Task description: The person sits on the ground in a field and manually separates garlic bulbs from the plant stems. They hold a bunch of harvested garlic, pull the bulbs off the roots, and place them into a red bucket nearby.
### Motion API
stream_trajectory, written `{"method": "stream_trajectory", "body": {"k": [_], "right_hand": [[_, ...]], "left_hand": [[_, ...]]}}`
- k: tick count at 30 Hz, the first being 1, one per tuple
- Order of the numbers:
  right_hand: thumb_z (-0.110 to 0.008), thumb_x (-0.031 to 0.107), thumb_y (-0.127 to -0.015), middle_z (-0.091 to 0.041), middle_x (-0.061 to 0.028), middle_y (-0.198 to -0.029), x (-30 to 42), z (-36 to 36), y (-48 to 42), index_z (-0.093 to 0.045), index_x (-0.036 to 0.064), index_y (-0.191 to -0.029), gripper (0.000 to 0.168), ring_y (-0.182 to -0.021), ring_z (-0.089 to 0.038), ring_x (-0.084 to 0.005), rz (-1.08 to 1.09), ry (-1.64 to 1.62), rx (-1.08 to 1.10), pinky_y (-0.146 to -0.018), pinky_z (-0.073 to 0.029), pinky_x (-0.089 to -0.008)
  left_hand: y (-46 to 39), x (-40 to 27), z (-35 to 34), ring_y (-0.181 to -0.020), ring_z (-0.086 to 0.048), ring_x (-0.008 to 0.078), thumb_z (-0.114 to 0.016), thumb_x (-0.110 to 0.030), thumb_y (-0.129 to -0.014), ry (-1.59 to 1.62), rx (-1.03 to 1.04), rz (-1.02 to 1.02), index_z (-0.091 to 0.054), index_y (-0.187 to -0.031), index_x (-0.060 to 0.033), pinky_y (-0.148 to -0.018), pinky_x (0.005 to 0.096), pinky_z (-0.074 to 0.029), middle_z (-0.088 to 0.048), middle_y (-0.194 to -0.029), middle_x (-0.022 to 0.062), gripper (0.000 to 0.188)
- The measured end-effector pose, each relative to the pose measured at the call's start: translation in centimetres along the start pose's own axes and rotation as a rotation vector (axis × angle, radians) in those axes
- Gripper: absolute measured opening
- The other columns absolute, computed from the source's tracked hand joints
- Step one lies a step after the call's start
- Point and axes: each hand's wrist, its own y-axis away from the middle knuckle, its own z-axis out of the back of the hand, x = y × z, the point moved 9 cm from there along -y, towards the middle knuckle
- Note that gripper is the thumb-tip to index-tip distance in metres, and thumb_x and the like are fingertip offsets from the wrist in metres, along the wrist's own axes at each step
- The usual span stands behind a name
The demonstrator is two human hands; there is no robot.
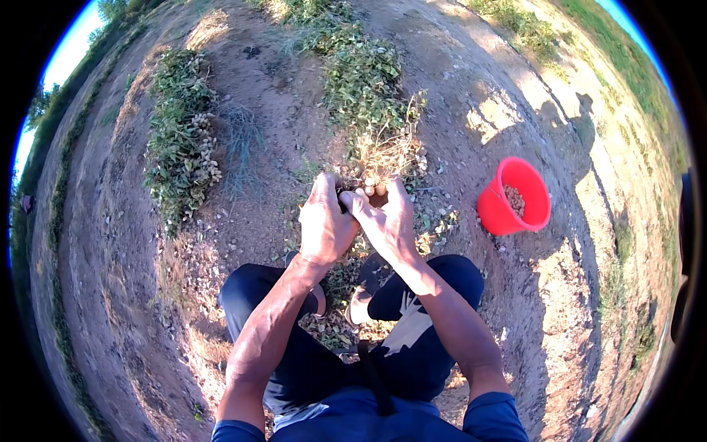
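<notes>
My left hand (327,224) is curled around the root end of a pulled peanut plant (389,154), whose dry stems point away from me. Against it, my right hand (389,221) has its thumb and fingers closed on a few pale peanut pods (372,188). The two hands touch at the thumbs, above the ground between my feet. The fingers hide much of what they grip. To the right a red plastic bucket (490,211) tilts towards me, with shelled-looking or whole peanuts (513,200) at its bottom; which, I cannot tell.
A heap of uprooted peanut plants (177,127) with pods (205,154) lies on the left. Another leafy row (359,83) runs ahead. Dry leaf litter (201,293) covers the soil near my left knee. A shadowed furrow (594,232) passes beyond the bucket.
</notes>
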Motion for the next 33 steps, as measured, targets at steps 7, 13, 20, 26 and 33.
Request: {"method": "stream_trajectory", "body": {"k": [7,13,20,26,33], "right_hand": [[-0.081,0.012,-0.092,-0.058,0.001,-0.092,1.5,-0.2,-0.3,-0.052,0.003,-0.099,0.031,-0.084,-0.057,-0.0065,-0.114,-0.088,0.016,-0.075,-0.051,-0.0242],[-0.078,0.015,-0.093,-0.06,-0.0002,-0.087,1.2,0.3,-0.4,-0.056,0.002,-0.104,0.027,-0.079,-0.056,-0.0072,-0.056,0.029,0.066,-0.07,-0.049,-0.0254],[-0.074,0.037,-0.09,-0.067,-0.0146,-0.075,-0.4,-0.2,-1.4,-0.057,-0.001,-0.1,0.043,-0.069,-0.067,-0.0253,-0.015,0.565,0.033,-0.064,-0.052,-0.0378],[-0.072,0.046,-0.095,-0.068,-0.0204,-0.072,-0.2,-0.6,-2.0,-0.059,-0.004,-0.099,0.052,-0.067,-0.07,-0.0395,0.048,0.708,0.134,-0.06,-0.053,-0.0467],[-0.07,0.034,-0.1,-0.061,-0.0132,-0.071,0.2,0.6,-1.3,-0.056,-0.001,-0.092,0.038,-0.063,-0.06,-0.0212,0.08,0.524,0.305,-0.058,-0.048,-0.0395]], "left_hand": [[0.5,0.4,0.0,-0.084,-0.063,0.0135,-0.081,-0.024,-0.089,0.182,0.169,0.137,-0.056,-0.112,0.0,-0.074,0.0343,-0.055,-0.068,-0.089,0.0133,0.041],[0.8,0.4,-0.7,-0.089,-0.066,0.0135,-0.08,-0.028,-0.09,0.273,0.291,0.235,-0.057,-0.109,0.0012,-0.077,0.0341,-0.056,-0.072,-0.095,0.0138,0.042],[0.9,1.7,-1.8,-0.095,-0.073,0.0421,-0.066,-0.022,-0.095,0.118,0.254,0.056,-0.06,-0.116,0.0021,-0.08,0.0462,-0.057,-0.073,-0.098,0.027,0.033],[1.2,2.4,-2.2,-0.092,-0.076,0.0347,-0.068,-0.019,-0.093,0.088,0.296,0.055,-0.062,-0.116,0.0009,-0.079,0.0435,-0.057,-0.075,-0.095,0.0229,0.031],[1.9,1.3,-3.3,-0.092,-0.06,0.0097,-0.071,-0.02,-0.093,0.492,0.616,0.279,-0.07,-0.116,-0.0006,-0.084,0.0297,-0.05,-0.069,-0.1,0.0014,0.031]]}}
